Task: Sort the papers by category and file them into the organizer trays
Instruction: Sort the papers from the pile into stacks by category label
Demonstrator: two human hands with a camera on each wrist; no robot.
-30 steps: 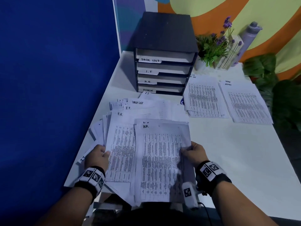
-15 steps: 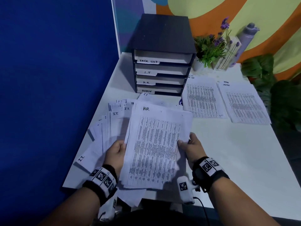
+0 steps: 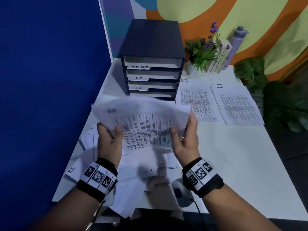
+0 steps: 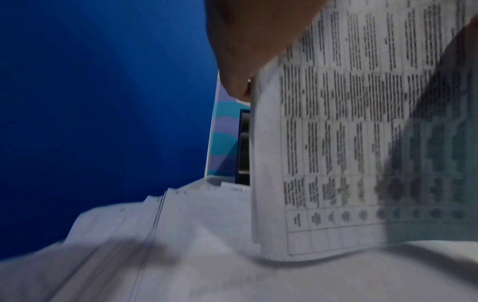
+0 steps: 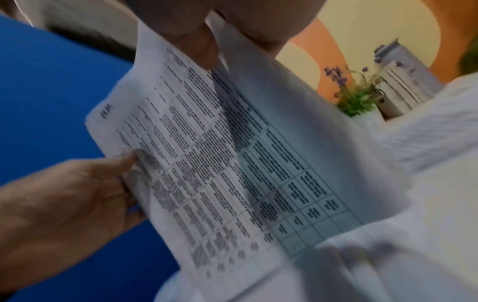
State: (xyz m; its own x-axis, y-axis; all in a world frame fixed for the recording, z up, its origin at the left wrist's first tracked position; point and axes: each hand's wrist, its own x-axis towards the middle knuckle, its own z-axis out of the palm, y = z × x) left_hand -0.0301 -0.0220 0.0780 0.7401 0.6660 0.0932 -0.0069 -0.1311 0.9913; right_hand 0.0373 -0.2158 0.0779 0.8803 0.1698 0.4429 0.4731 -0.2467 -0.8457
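A bundle of papers point(image 3: 146, 124) is gripped at each side by the left hand point(image 3: 109, 140) and right hand point(image 3: 186, 139), raised above the table point(image 3: 233, 164) before the organizer point(image 3: 153, 64). Edges are best squared before filing.

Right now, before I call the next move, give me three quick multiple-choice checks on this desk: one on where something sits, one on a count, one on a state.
1. Where do the two sorted stacks lie relative to the organizer?
A. To its right
B. On top of it
C. To its left

2. How many tray labels can be read in the head view?
A. One
B. Three
C. Five

3. How is the printed sheaf held?
A. Flat on the desk
B. Lifted, gripped by both hands
C. Already inside a tray

Answers:
1 A: the task list stack and admin stack lie right of it.
2 B: TASK LIST, I.T and H.R show.
3 B: the left hand and right hand pinch its side edges above the loose papers.
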